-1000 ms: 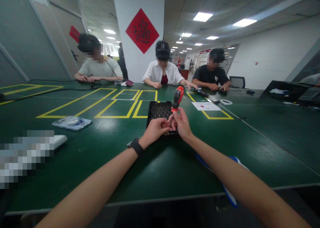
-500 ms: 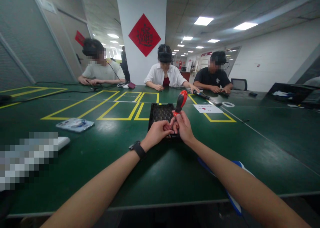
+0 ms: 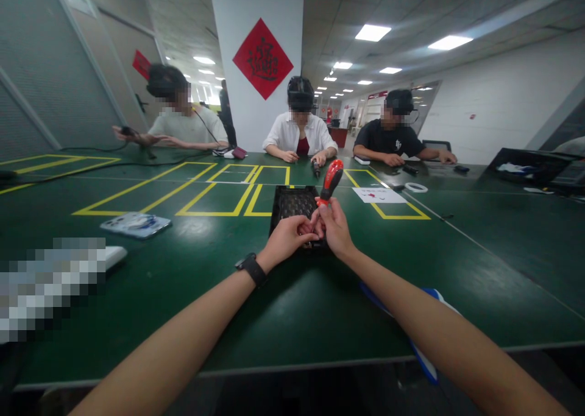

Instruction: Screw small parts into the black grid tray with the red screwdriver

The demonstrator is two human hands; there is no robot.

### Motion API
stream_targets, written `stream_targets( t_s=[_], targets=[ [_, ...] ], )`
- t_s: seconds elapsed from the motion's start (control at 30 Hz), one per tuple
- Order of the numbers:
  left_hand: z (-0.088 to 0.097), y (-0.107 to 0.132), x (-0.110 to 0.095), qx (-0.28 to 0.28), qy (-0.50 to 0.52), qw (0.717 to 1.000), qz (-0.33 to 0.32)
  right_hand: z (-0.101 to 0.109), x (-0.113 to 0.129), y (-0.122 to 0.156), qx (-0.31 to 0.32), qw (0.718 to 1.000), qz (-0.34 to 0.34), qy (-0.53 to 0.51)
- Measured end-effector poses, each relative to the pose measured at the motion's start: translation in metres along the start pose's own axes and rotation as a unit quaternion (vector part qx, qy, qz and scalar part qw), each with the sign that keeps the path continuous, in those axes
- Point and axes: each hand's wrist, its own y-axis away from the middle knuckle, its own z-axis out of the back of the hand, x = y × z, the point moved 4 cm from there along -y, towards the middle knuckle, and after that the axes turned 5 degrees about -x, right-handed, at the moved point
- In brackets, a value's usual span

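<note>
Grips the red-and-black screwdriver (image 3: 329, 181) low on its shaft in a closed right hand (image 3: 336, 230), handle tilted up over the near right corner of the black tray (image 3: 292, 201), probably to keep the tip steady. Pinches the left hand (image 3: 286, 239) fingertips shut at that tip; on what, cannot tell. Bare table (image 3: 274, 306) nearer than the tray; phone (image 3: 136, 223) well left of it.

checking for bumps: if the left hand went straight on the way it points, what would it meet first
Probably the right hand, which grips the screwdriver just past the left hand. The two hands look nearly touching, though depth is unclear.
</note>
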Motion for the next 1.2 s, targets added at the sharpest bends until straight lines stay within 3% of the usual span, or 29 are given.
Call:
stream_targets(
  t_s=[0.23,0.33,0.5,0.8,1.03,1.2],
  targets=[
    [0.0007,0.0011,-0.0004,0.001,-0.064,0.998,-0.016,-0.0005,0.0008,0.0014,0.015,1.000,-0.009,-0.006],
    [-0.0010,0.0013,-0.0052,0.021,-0.031,0.999,-0.032,0.0003,-0.0001,0.0012,0.017,1.000,-0.005,-0.005],
    [-0.0017,-0.0004,-0.0011,0.002,-0.012,1.000,-0.010,-0.0011,-0.0002,0.0016,0.018,1.000,0.008,-0.006],
    [-0.0036,-0.0006,-0.0011,0.057,0.040,0.997,-0.021,-0.0050,0.0033,0.0041,0.008,1.000,0.022,0.020],
    [-0.0009,-0.0015,-0.0009,-0.011,-0.032,0.999,-0.011,-0.0044,0.0027,0.0046,-0.004,0.999,0.020,0.024],
    [-0.0017,-0.0012,0.0038,-0.001,-0.053,0.998,-0.019,-0.0046,0.0020,0.0054,-0.001,0.999,0.021,0.031]
  ],
)
